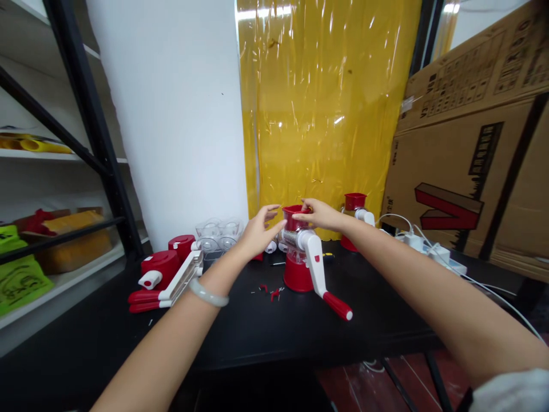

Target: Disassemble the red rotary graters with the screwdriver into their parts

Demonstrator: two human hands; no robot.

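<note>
A red and white rotary grater (299, 274) stands upright on the black table, its crank handle (338, 304) slanting down to the right. At its red top, my right hand (321, 214) has the thumb in front of the rim and the fingers over it, gripping it. My left hand (258, 230) is open just left of the grater, fingers spread, thumb near the rim; contact is unclear. Small red clips (275, 295) and tiny pieces lie in front of the base. Behind it lies a screwdriver (278, 264), partly hidden.
Red bases (161, 268) and white crank arms with red handles (148, 296) lie at the left. Clear plastic hoppers (218, 230) are stacked behind them. Another grater (354, 201) stands back right, near a power strip (446, 260) with cables. A large cardboard box (450, 154) rises at the right.
</note>
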